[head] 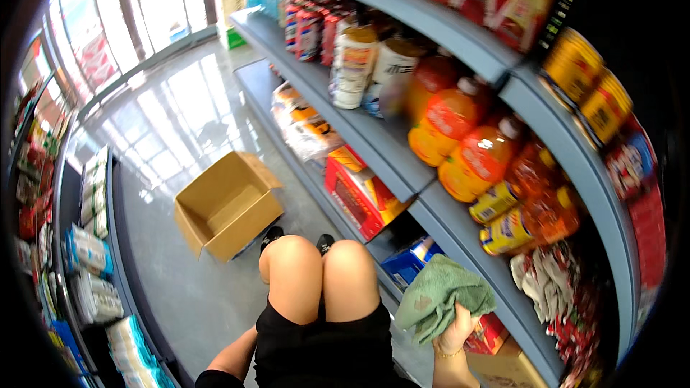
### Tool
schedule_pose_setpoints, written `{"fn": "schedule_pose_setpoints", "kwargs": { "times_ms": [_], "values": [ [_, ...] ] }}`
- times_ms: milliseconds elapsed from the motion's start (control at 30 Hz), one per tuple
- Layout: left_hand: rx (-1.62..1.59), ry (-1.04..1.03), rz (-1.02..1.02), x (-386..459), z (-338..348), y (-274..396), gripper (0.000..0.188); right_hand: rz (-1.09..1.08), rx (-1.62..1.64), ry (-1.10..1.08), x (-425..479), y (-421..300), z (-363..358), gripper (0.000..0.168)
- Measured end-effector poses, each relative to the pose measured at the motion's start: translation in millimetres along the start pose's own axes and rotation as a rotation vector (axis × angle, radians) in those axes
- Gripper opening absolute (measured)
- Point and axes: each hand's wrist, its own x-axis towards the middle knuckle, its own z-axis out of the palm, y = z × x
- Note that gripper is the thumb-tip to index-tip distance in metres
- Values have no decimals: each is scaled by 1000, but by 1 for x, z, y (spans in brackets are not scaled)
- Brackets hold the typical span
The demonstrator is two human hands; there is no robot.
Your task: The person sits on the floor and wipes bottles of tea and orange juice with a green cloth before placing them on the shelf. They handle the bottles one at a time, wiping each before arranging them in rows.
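Observation:
My right hand (454,331) grips a crumpled green cloth (444,291), which has a brownish stain. Cloth and hand are in front of the lower shelves on my right, near a blue box (412,263) and a red package (488,334). On my left only the forearm (234,355) shows beside my black shorts; the left hand itself is out of sight. On the floor ahead of my knees stands an open cardboard box (229,207) with its flaps folded out and a bare inside.
Grey-blue shelving (372,145) runs along my right, with large orange drink bottles (477,159), yellow cans (504,226) and white canisters (353,67). A red carton (358,191) lies on the bottom shelf. Left shelving holds wrapped packs (97,296). Glass doors (156,0) stand beyond the shiny floor.

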Motion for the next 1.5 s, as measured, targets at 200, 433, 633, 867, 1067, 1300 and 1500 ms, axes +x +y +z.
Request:
{"fn": "schedule_pose_setpoints", "kwargs": {
  "times_ms": [200,433,633,867,1067,1300,1500],
  "values": [
    [164,1281,362,-77,-143,77,50,-62,45,93,-11,-5,-22,31],
    [359,884,-187,-46,-235,85,49,-70,33,46,-18,-6,-13,29],
    [195,1008,175,-39,-202,81,8,-114,-10,94,-14,6,-13,27],
    [357,888,280,-59,-173,72,7,-51,-93,-39,20,2,-23,25],
    [185,1061,556,-97,-215,175,31,-241,-313,-373,98,-21,20,23],
    [-13,1058,1439,-169,-209,490,50,-282,-87,-248,132,-7,37,19],
    [-185,1157,1245,-158,-228,617,84,-699,-761,-182,141,-3,15,42]
  ]
}}
